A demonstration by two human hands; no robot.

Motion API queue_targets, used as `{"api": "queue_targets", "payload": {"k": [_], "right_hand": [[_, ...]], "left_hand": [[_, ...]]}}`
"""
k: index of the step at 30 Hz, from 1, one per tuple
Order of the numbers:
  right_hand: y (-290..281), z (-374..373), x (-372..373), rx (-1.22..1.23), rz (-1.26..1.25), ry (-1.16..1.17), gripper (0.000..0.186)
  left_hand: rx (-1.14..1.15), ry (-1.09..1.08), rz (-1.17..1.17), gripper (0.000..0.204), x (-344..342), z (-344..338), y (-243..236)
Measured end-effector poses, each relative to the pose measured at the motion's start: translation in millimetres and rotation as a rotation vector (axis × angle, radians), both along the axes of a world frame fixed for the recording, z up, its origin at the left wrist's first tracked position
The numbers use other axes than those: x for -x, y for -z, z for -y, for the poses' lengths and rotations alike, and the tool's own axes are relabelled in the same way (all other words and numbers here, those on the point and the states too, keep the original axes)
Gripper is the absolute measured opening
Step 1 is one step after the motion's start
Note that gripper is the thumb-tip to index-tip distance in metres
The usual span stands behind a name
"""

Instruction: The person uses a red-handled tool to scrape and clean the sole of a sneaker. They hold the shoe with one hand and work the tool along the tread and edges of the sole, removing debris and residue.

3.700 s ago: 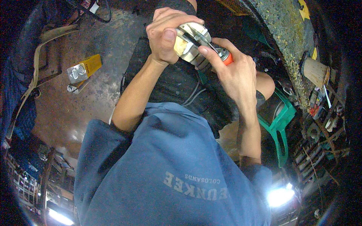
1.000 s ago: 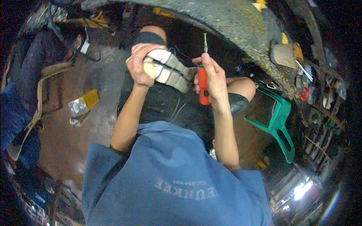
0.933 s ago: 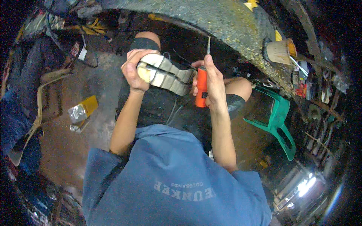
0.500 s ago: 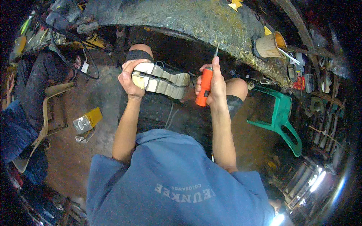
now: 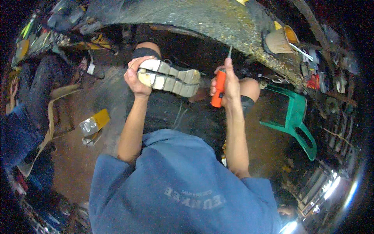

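Observation:
A shoe (image 5: 167, 78) with a white and grey grooved sole lies over my lap, sole turned up. My left hand (image 5: 139, 78) is closed around its left end, the thumb on the near edge. To the right of the shoe, and apart from it, my right hand (image 5: 230, 84) wraps a tool with a thick orange handle (image 5: 219, 90). From that handle a thin pointed metal tip (image 5: 230, 52) sticks up, away from me, with my thumb laid along the handle's top. The upper of the shoe is mostly hidden beneath the sole.
A worn, stained workbench (image 5: 187, 19) curves across the far side, a dirty cup (image 5: 277, 42) at its right end. A green plastic stool (image 5: 296, 111) stands at right. On the floor at left lies a yellow and silver box (image 5: 94, 121), near a brown chair frame (image 5: 50, 113).
My right hand has shifted right with the orange tool, so the gap to the shoe is wider. The shoe in my left hand has moved slightly right within the view.

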State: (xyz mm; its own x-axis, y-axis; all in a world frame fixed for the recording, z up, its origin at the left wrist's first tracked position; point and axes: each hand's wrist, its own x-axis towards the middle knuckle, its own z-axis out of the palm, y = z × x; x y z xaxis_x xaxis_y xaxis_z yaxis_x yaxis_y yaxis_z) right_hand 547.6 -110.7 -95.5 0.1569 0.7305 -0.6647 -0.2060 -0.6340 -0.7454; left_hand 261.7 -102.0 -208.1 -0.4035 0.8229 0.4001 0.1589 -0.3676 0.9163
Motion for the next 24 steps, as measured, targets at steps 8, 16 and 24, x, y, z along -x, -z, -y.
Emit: {"api": "queue_targets", "payload": {"k": [8,16,24], "right_hand": [[-15,27,-5,-0.129,0.182,-0.256,0.050],[-23,33,84,-0.339,0.320,-0.630,0.050],[-24,31,93,-0.142,0.171,-0.593,0.060]], "left_hand": [[-0.012,-0.201,-0.067,0.071,-5,13,-33],[0.123,-0.005,-0.450,0.073,17,34,-45],[0.222,0.475,-0.719,0.109,72,53,-71]]}}
